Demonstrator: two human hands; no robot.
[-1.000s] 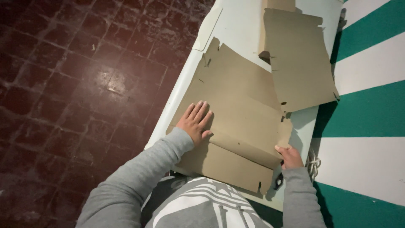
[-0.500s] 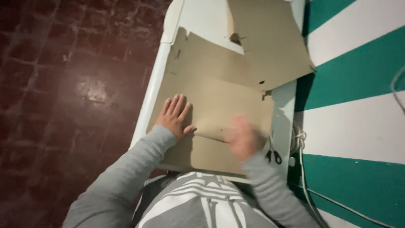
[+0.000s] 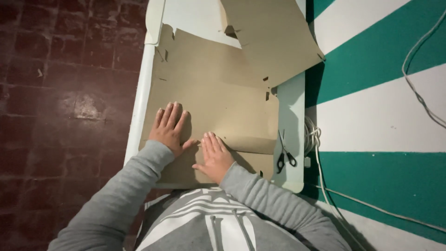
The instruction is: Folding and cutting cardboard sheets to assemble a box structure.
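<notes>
Both hands point(image 3: 190, 144) flat on cardboard point(image 3: 218, 97).

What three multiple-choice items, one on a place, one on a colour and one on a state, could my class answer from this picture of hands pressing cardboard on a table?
1. Where do the scissors lie?
A. right of the cardboard
B. on the floor
C. under the left hand

2. What colours are the wall stripes?
A. red and black
B. green and white
C. blue and yellow

3. How are both hands placed?
A. clenched in fists
B. raised in the air
C. flat on the cardboard

Key: 1 A, they rest on the white table beside the cardboard sheet; 2 B, the stripes show it; 3 C, left hand and right hand lie palm down.
</notes>
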